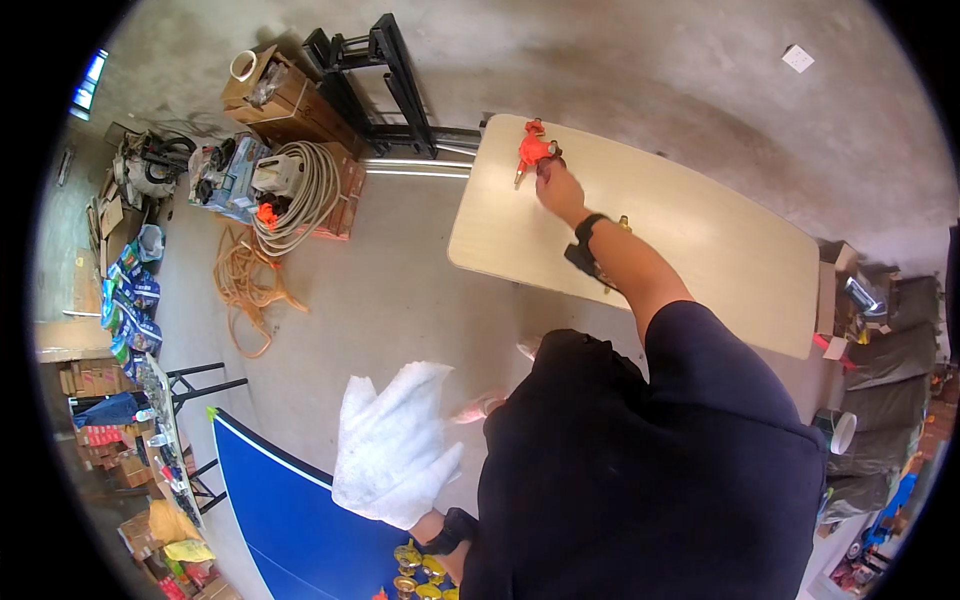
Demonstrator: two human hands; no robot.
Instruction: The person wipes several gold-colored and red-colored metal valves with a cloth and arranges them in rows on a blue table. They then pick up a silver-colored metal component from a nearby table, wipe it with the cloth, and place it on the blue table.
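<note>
In the head view, the right hand point(560, 190) reaches to the upper middle of the frame, fingers curled in against one orange-red fitting point(535, 150) with metal ends. The fitting lies near the left end of the single pale table point(720, 240); whether the fingers grip it cannot be told. Two brass-coloured pieces point(625, 222) show beside the forearm, which partly hides them.

At lower left of centre, one white cloth point(395, 440) covers the left hand point(430, 526), so how far its fingers open cannot be told. Below, at least five gold-coloured pieces point(407, 556) stand on one blue table point(270, 500), cut off by the frame's bottom edge. The dark-clothed torso point(640, 480) blocks the lower middle.

At upper left are one black metal frame point(400, 90), one coiled pale hose point(325, 195) and one orange cord point(245, 285) on the floor. One bucket point(842, 432) stands at right; one wall socket point(798, 58) sits at upper right.
</note>
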